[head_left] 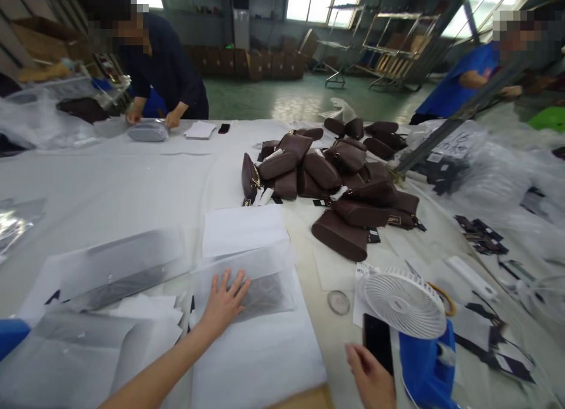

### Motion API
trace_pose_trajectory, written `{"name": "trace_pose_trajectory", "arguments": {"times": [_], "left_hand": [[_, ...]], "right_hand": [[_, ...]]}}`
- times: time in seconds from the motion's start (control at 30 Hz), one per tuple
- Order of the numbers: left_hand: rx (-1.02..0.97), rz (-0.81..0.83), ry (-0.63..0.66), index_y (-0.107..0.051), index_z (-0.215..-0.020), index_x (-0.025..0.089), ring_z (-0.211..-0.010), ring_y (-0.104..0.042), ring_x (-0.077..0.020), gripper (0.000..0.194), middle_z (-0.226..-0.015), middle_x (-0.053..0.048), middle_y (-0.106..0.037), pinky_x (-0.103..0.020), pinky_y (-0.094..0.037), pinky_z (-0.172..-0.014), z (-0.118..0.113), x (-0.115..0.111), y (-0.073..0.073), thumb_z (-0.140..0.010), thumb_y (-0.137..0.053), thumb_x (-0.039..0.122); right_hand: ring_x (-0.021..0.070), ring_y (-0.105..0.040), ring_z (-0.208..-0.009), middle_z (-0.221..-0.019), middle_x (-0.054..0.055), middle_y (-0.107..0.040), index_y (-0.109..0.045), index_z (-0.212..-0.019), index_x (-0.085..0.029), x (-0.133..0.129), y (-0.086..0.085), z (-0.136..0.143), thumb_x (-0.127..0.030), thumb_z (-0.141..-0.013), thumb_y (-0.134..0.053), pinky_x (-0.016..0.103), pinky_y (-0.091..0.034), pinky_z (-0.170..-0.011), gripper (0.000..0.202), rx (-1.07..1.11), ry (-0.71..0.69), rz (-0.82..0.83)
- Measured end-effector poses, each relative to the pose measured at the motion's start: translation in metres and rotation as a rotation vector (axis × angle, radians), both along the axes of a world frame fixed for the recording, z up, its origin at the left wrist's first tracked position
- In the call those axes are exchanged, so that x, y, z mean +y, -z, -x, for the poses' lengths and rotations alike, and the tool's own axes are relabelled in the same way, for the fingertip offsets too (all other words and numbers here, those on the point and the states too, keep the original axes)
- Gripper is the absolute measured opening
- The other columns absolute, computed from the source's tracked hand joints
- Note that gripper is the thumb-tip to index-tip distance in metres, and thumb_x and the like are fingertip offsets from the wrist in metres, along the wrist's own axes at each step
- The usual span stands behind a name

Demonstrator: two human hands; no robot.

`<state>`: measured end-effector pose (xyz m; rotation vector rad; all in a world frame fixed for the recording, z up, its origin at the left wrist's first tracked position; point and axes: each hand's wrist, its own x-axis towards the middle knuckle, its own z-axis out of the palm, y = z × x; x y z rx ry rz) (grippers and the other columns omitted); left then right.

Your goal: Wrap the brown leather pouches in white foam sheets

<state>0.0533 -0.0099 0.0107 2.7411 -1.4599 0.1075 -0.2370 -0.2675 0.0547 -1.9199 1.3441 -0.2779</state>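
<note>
My left hand (227, 297) lies flat with fingers spread on a frosted plastic bag (269, 291). That bag rests on a stack of white paper sheets (260, 362). At the lower right, my right hand (371, 376) is closed, its fingers curled together beside a black phone (377, 338). Whatever its fingers hold, if anything, is hidden. More frosted bags (75, 344) lie left of the stack, with small white papers (152, 312) among them. Beyond the stack, dark brown leather pouches (339, 226) with tags are heaped on the table.
A white fan (401, 303) with a blue base (426, 362) stands right of the phone. A slanted metal post (454, 120) rises at the right. Across the table, one person (163, 62) handles a packed bag (149, 130); another person in blue (463, 85) stands at the right.
</note>
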Motion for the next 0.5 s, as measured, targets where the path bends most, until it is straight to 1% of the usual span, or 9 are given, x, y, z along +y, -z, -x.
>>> {"name": "trace_pose_trajectory", "arguments": {"times": [0.03,0.1,0.13,0.2,0.27,0.33,0.43,0.5], "left_hand": [[0.002,0.005,0.005,-0.026,-0.142,0.037,-0.137,-0.022,-0.0386,0.076,-0.151,-0.003,-0.028,-0.064,-0.023,-0.106,0.000,0.000,0.000,-0.076,-0.059,0.057],[0.006,0.018,0.015,-0.027,-0.141,0.038,-0.137,-0.021,-0.0387,0.075,-0.151,-0.002,-0.028,-0.065,-0.022,-0.106,0.001,0.000,0.001,-0.076,-0.059,0.058],[0.007,0.024,0.017,-0.027,-0.141,0.038,-0.137,-0.021,-0.0386,0.075,-0.151,-0.002,-0.028,-0.065,-0.022,-0.106,0.002,0.000,0.002,-0.076,-0.059,0.058],[0.003,0.036,0.009,-0.027,-0.141,0.038,-0.137,-0.020,-0.0387,0.074,-0.151,-0.001,-0.026,-0.066,-0.021,-0.106,0.005,-0.001,0.003,-0.077,-0.059,0.055],[-0.008,0.049,-0.002,-0.027,-0.141,0.038,-0.137,-0.020,-0.0384,0.072,-0.152,-0.001,-0.026,-0.066,-0.021,-0.106,0.007,-0.003,0.005,-0.078,-0.060,0.052],[-0.006,0.063,0.003,-0.028,-0.141,0.038,-0.136,-0.022,-0.0385,0.073,-0.151,-0.003,-0.027,-0.067,-0.021,-0.105,0.008,-0.005,0.006,-0.077,-0.061,0.051],[0.015,0.085,0.033,-0.029,-0.140,0.038,-0.135,-0.025,-0.0393,0.075,-0.150,-0.006,-0.029,-0.068,-0.021,-0.104,0.009,-0.006,0.008,-0.075,-0.061,0.056],[0.026,0.098,0.045,-0.030,-0.140,0.038,-0.135,-0.025,-0.0396,0.074,-0.150,-0.006,-0.029,-0.069,-0.021,-0.104,0.010,-0.006,0.009,-0.075,-0.060,0.056]], "right_hand": [[0.0239,-0.063,-0.065,-0.069,0.006,-0.069,-0.071,-0.078,-0.023,0.015,-0.009,-0.041,-0.063,-0.064,-0.057,0.032,-0.050,-0.060,0.044,-0.108,-0.108,-0.093],[0.0188,-0.059,-0.061,-0.065,0.004,-0.065,-0.069,-0.076,-0.019,0.043,-0.024,-0.114,-0.060,-0.070,-0.056,0.028,-0.047,-0.058,0.044,-0.270,-0.246,-0.182],[0.0163,-0.056,-0.057,-0.061,0.002,-0.063,-0.068,-0.075,-0.017,0.055,-0.028,-0.143,-0.059,-0.071,-0.057,0.026,-0.045,-0.056,0.043,-0.323,-0.288,-0.220],[0.0132,-0.051,-0.053,-0.056,0.000,-0.059,-0.066,-0.074,-0.015,0.071,-0.027,-0.188,-0.058,-0.072,-0.056,0.024,-0.042,-0.052,0.044,-0.402,-0.325,-0.303],[0.0121,-0.050,-0.049,-0.053,-0.001,-0.058,-0.065,-0.073,-0.014,0.079,-0.016,-0.214,-0.058,-0.072,-0.055,0.023,-0.040,-0.049,0.045,-0.405,-0.303,-0.361],[0.0124,-0.050,-0.046,-0.049,0.000,-0.058,-0.064,-0.065,-0.015,0.081,0.000,-0.228,-0.057,-0.073,-0.054,0.024,-0.039,-0.047,0.044,-0.318,-0.254,-0.356],[0.0135,-0.052,-0.042,-0.041,0.001,-0.056,-0.058,-0.049,-0.018,0.079,0.021,-0.234,-0.052,-0.073,-0.054,0.024,-0.038,-0.044,0.042,-0.134,-0.197,-0.288],[0.0142,-0.054,-0.041,-0.039,0.001,-0.056,-0.057,-0.046,-0.019,0.077,0.027,-0.233,-0.050,-0.072,-0.056,0.023,-0.039,-0.044,0.040,-0.054,-0.174,-0.270]]}}
